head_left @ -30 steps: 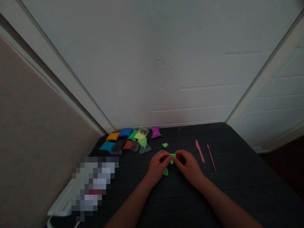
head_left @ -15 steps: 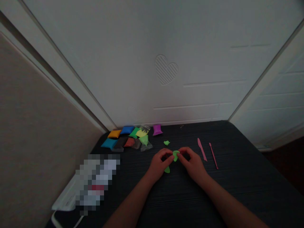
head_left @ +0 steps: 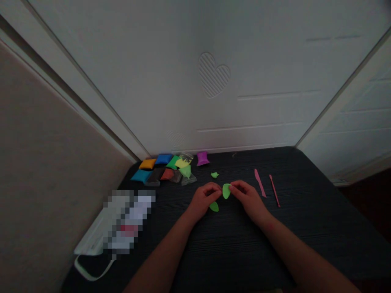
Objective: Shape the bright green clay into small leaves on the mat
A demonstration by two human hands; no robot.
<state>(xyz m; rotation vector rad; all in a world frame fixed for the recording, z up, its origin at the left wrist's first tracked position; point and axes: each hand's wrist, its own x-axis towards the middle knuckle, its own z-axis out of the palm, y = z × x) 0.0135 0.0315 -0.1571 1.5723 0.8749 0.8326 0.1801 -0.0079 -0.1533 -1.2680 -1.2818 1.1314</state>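
My right hand (head_left: 249, 200) pinches a flat, light green leaf-shaped piece of modelling clay (head_left: 226, 191) between thumb and forefinger at its right edge. On its other side is my left hand (head_left: 204, 199), thumb and fingers drawn together, tips right beside the piece's left edge; nothing shows between them. A second green leaf-shaped clay piece (head_left: 214, 206) lies on the table just below my left hand, partly covered by it. Beyond the hands sits a small light green clay lump (head_left: 214, 175).
Several coloured clay packets (head_left: 165, 158) lie at the back left, with a purple packet (head_left: 202, 158) beside them. A pink clay knife (head_left: 260, 184) and a thin pink tool (head_left: 274, 191) rest at right. A white strapped object (head_left: 91, 240), partly pixelated, lies left on the dark table (head_left: 214, 260).
My left fingertips have come off the face of the light green piece, so more of it shows in my right hand. The whole view has shifted slightly.
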